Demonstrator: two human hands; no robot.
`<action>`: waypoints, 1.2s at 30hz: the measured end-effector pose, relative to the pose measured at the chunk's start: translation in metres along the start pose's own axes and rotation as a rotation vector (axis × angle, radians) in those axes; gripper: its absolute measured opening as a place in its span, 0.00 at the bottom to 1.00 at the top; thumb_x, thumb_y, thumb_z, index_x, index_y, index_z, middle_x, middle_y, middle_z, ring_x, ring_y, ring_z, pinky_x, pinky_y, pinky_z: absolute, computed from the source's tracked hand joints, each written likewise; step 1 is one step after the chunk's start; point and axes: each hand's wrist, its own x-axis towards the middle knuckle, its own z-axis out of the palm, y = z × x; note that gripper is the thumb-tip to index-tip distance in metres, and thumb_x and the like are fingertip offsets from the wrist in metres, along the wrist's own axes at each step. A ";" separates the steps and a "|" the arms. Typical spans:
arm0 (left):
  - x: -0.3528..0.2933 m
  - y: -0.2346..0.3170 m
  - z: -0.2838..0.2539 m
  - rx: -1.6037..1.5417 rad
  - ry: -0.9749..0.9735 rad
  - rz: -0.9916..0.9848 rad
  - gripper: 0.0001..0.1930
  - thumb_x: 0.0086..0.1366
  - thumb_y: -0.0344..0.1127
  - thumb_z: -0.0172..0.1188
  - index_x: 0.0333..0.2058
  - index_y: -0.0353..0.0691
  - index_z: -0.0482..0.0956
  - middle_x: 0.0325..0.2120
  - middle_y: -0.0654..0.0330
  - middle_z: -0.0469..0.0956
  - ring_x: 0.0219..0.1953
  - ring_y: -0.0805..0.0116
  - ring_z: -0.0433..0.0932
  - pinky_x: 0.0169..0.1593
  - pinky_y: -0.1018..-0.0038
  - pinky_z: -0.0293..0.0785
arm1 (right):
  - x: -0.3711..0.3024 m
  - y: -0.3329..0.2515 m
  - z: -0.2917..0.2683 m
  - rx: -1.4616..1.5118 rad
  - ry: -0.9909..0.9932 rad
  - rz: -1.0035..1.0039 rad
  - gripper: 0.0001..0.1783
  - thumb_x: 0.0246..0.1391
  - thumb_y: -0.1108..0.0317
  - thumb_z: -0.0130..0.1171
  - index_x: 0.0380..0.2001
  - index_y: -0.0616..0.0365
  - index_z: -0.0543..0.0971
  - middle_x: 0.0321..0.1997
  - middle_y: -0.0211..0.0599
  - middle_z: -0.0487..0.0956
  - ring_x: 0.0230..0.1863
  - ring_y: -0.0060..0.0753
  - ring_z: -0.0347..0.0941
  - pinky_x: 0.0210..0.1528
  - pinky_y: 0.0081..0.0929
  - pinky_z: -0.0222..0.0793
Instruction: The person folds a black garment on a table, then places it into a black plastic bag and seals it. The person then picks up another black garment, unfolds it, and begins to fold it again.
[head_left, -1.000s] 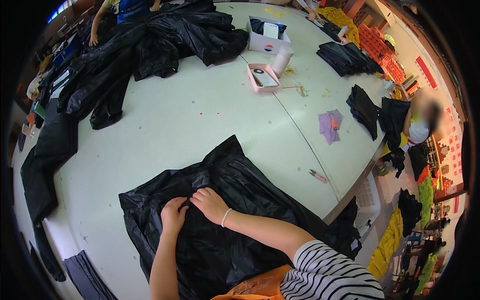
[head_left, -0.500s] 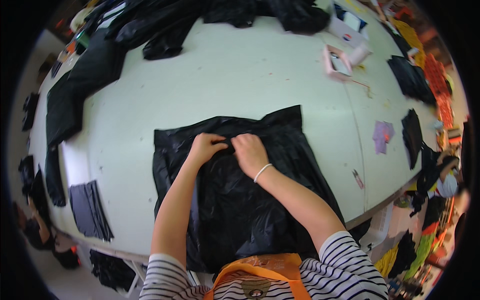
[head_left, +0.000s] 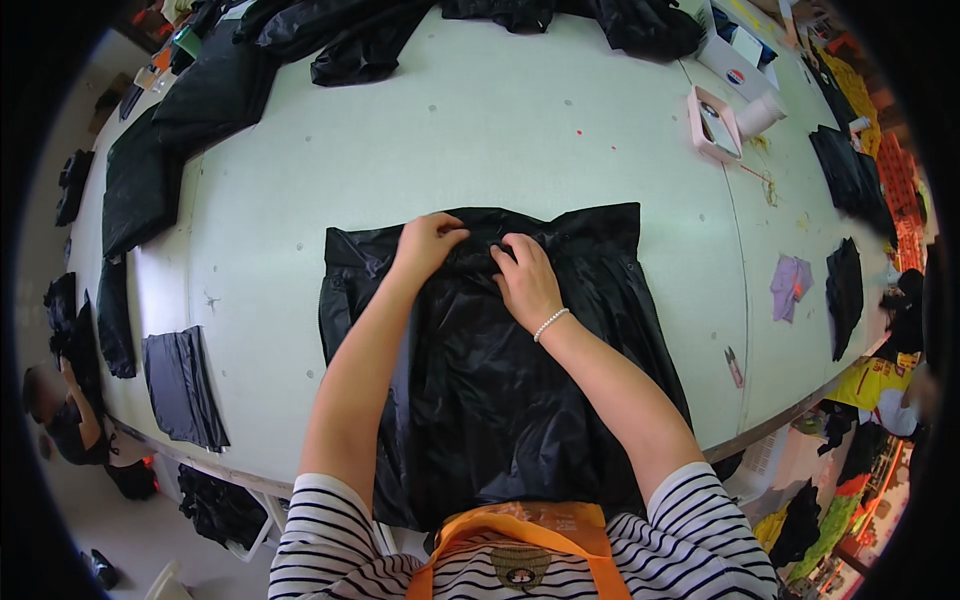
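Note:
A glossy black garment [head_left: 500,400] lies spread on the table in front of me, its broad top band crosswise at the far end and its near end against my apron. My left hand [head_left: 430,245] is at the band, left of its middle, with thumb and forefinger closed on the black fabric. Just to the right, my right hand [head_left: 528,277] rests at the lower edge of the band, its fingers bent and apart from the thumb, fingertips touching the cloth. A small gap separates the two hands. Whatever lies beneath the fingertips is hidden.
Black garments [head_left: 200,110] line the table's far left edge. A folded dark grey cloth [head_left: 185,388] lies at left. To the right are small thread snips [head_left: 734,367], a purple cloth [head_left: 790,287], a pink tray [head_left: 714,124] and a white box [head_left: 737,68]. Another person [head_left: 75,415] is at far left.
My hands have drawn slightly apart, and the right thumb and fingers have spread. The table and everything on it sit a little differently in the picture as my head has shifted.

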 end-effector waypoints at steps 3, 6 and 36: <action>0.004 0.000 -0.003 0.319 0.096 0.144 0.11 0.51 0.34 0.66 0.34 0.38 0.81 0.31 0.55 0.78 0.34 0.56 0.78 0.40 0.67 0.74 | 0.000 0.017 0.005 -0.032 -0.020 -0.061 0.15 0.48 0.73 0.52 0.41 0.63 0.76 0.42 0.40 0.74 0.52 0.41 0.67 0.60 0.36 0.60; 0.007 0.006 -0.012 0.471 0.084 0.244 0.09 0.53 0.32 0.62 0.34 0.40 0.79 0.31 0.55 0.77 0.34 0.54 0.78 0.41 0.64 0.74 | 0.001 0.015 0.005 -0.114 -0.034 -0.107 0.14 0.48 0.72 0.51 0.40 0.63 0.77 0.40 0.39 0.75 0.51 0.39 0.67 0.61 0.35 0.60; -0.028 0.089 0.077 0.854 0.133 0.287 0.31 0.56 0.45 0.57 0.60 0.52 0.65 0.39 0.51 0.68 0.42 0.53 0.67 0.44 0.61 0.69 | 0.060 0.049 -0.039 -0.188 -0.382 0.439 0.15 0.52 0.68 0.50 0.43 0.60 0.76 0.38 0.44 0.81 0.41 0.45 0.77 0.46 0.42 0.70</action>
